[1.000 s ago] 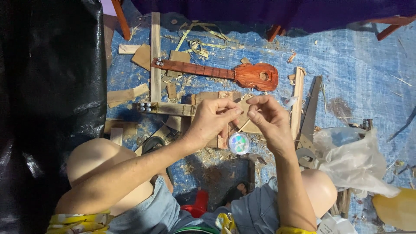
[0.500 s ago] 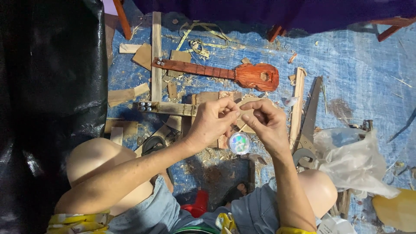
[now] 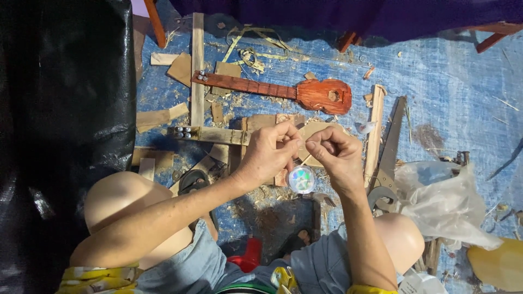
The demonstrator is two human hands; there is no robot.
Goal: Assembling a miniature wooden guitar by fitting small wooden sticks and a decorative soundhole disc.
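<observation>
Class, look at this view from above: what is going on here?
A seated person's left hand and right hand meet, pinching something too small to identify above a small shiny round spool. A small reddish toy guitar, wood scraps and a handsaw lie on the blue tarp.

Single head-worn view, looking steeply down from above, close over both hands, knees and blue tarp floor (image 3: 447,81)

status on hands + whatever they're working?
Left hand and right hand pinched together over a small piece, too small to identify. Shiny disc just below. Small guitar beyond, untouched. Nothing blocking.
</observation>
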